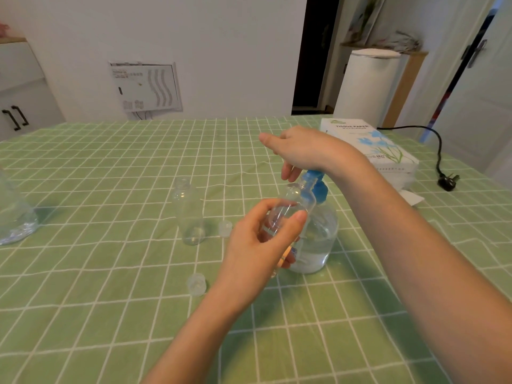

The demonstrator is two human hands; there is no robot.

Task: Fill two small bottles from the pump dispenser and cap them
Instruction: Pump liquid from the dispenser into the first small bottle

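My left hand (263, 236) grips a small clear bottle (297, 200), tilted with its open mouth just under the blue nozzle of the pump dispenser (318, 234). That dispenser is a round clear bottle, partly full of clear liquid, with a blue pump head. My right hand (302, 151) rests palm-down on the pump head, fingers hanging over its far side. A second small clear bottle (189, 212) stands upright and uncapped to the left. Two translucent caps lie on the cloth: one cap (225, 229) beside the standing bottle, another cap (196, 284) nearer to me.
The table carries a green checked cloth (110, 167). A white tissue box (371, 151) lies behind the dispenser at the right. A black cable with a plug (446, 181) trails at the far right. Part of a large clear container (13, 217) shows at the left edge.
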